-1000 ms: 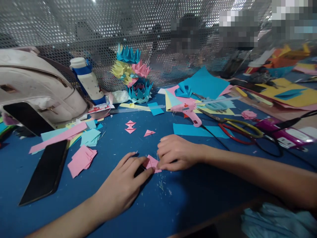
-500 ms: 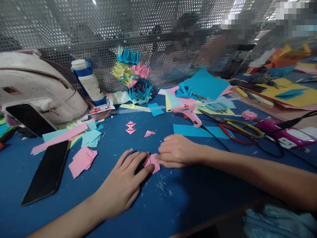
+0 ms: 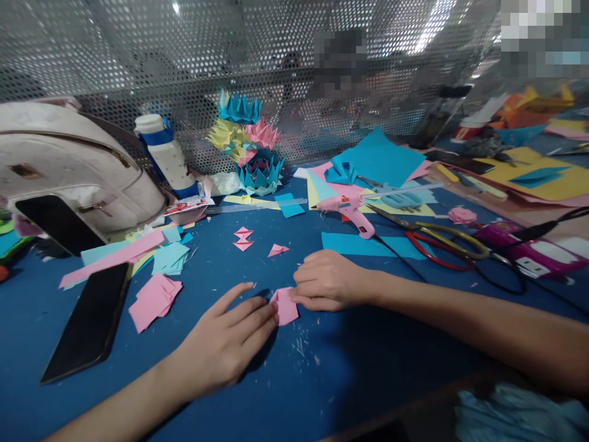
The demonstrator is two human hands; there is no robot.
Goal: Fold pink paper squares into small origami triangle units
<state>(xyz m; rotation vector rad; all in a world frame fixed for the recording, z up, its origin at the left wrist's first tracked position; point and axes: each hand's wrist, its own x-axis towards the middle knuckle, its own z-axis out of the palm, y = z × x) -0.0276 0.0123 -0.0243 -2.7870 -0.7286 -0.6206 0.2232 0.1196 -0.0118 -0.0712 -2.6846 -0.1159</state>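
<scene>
A small pink paper square lies on the blue table between my two hands, with a fold near its top left. My left hand rests with its fingertips on the square's left edge, thumb stretched apart from the fingers. At the upper right corner, my right hand has its fingers curled together and pinches the paper. Beyond them lie small folded pink pieces and another folded pink piece. A stack of pink squares sits to the left.
Dark phone at left, in front of a white backpack and bottle. Paper flowers stand by the perforated panel. A pink glue gun and scissors with trailing cables lie at right.
My left hand's fingers have shifted slightly left and off the middle of the pink square, uncovering more of it. My right hand has stayed at the corner.
</scene>
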